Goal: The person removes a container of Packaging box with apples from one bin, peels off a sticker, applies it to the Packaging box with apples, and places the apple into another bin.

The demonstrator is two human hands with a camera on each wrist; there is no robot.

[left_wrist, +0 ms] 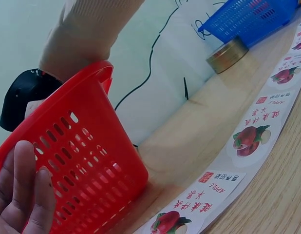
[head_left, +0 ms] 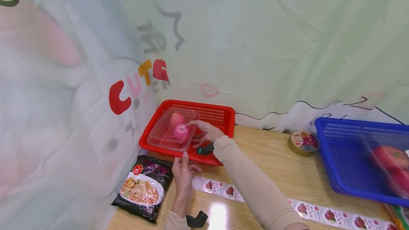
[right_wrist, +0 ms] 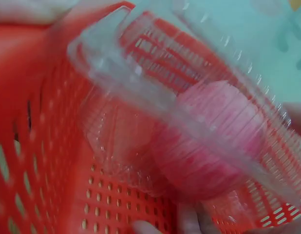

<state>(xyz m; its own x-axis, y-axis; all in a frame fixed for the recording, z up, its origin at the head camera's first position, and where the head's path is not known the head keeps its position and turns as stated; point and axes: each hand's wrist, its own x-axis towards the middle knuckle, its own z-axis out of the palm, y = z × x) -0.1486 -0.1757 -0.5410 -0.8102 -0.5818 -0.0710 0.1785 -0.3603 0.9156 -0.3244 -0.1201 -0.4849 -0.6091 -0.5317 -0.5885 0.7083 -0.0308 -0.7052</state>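
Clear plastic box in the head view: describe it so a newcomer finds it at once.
Find the red basket at the far left of the wooden table, against the printed curtain. The clear plastic box lies inside it, under the right hand. It is the only see-through container, with pink apples showing through its lid.

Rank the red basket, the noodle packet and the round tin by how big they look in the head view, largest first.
1. Red basket, clearly the largest.
2. Noodle packet, mid-sized, though it lies nearer the camera.
3. Round tin, the smallest.
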